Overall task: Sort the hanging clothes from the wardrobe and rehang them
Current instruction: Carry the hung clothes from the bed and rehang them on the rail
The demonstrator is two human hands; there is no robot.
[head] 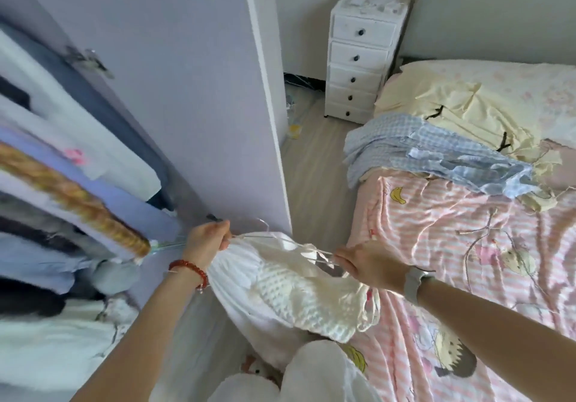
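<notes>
A person stands between an open wardrobe (78,183), packed with hanging clothes, and a bed (467,245) under a pink striped cover, holding a white garment (280,289) in the gap between the two. The garment hangs in the air from both hands, close to the edge of the wardrobe door (187,89) and well short of the rail side. The left hand (207,239) has its fingers curled tight on one thin strap, next to a pale hanger (280,239) whose hook pokes up just beside the knuckles. The right hand (364,262) pinches the opposite strap, fingers closed on it, so the neckline is drawn out between them.

The step looks like seating the straps on the hanger before rehanging. Done well, that likely means keeping the straps taut and level, settling each on its own shoulder of the hanger, and letting go of one side only once it sits fast; slack thin straps could slide off.

The garment is white, soft and bunched, with a waffle-textured panel in front and plainer cloth bagging below. On the bed lie a blue checked garment (436,155) and a pale yellow one (461,102), apart from the one in hand.
</notes>
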